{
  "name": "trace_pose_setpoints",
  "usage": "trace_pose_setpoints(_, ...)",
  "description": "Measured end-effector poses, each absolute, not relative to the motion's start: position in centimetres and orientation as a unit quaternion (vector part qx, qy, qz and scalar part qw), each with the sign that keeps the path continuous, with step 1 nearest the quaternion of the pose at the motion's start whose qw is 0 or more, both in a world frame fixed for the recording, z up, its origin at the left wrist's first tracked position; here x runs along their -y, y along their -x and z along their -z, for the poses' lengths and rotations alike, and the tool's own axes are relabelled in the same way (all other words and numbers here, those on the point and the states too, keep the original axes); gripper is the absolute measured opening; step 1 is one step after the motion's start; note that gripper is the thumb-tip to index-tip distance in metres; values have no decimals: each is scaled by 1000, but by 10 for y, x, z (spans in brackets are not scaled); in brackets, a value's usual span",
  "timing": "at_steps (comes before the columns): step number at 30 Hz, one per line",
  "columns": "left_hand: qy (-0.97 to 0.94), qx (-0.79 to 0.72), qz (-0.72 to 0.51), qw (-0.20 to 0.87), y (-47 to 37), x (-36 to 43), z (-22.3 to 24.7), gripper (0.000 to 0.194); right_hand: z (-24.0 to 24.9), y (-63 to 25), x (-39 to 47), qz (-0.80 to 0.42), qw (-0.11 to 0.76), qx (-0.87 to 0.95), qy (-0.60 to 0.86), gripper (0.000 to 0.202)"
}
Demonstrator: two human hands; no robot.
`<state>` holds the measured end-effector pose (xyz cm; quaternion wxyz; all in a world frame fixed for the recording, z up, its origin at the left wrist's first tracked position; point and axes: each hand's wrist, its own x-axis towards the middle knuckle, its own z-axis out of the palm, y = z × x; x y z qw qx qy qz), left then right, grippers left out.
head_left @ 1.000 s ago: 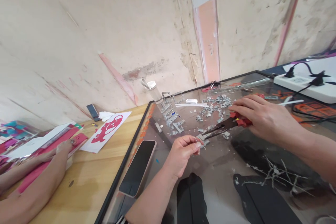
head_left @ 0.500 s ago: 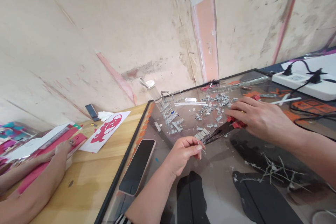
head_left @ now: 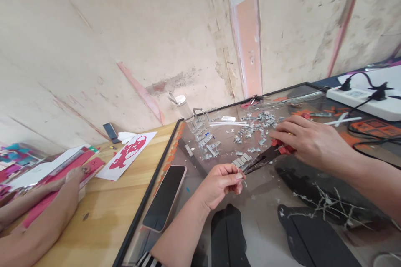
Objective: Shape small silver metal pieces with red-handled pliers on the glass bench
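My left hand (head_left: 222,184) is closed in a pinch on a thin white wire (head_left: 245,182), whose end curls below the fingertips. My right hand (head_left: 319,144) grips a pair of pliers (head_left: 266,156) by red handles. The dark jaws point left and reach close to my left fingertips; whether they touch the wire I cannot tell. Just beyond the fingertips lies a row of small grey metal pieces (head_left: 241,159). Many more grey metal bits (head_left: 263,122) are scattered further back on the glass-topped table (head_left: 260,217).
A phone (head_left: 165,198) lies left of my forearm. A lidded bottle (head_left: 184,107) stands at the back corner. Tangled whitish wire (head_left: 328,204) lies at right, below a power strip (head_left: 354,99). Another person's arm (head_left: 62,204) rests on red material on the wooden table (head_left: 106,221).
Both hands and the pliers stay almost where they were. The left fingers have shifted very slightly around the wire, and the view has moved a little.
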<state>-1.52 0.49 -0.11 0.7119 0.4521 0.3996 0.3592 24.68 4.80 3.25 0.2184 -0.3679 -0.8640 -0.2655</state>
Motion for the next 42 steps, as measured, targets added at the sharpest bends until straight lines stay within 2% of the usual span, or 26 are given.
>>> trace_pose_setpoints(9, -421, -394, -347, 740, 16, -6, 0, 26, -33, -248, -49, 269, 230, 863, 362, 35)
trace_pose_setpoints(42, -376, -369, -319, 788, 18, -5, 1, 27, -35, -246, -47, 272, 244, 870, 332, 26)
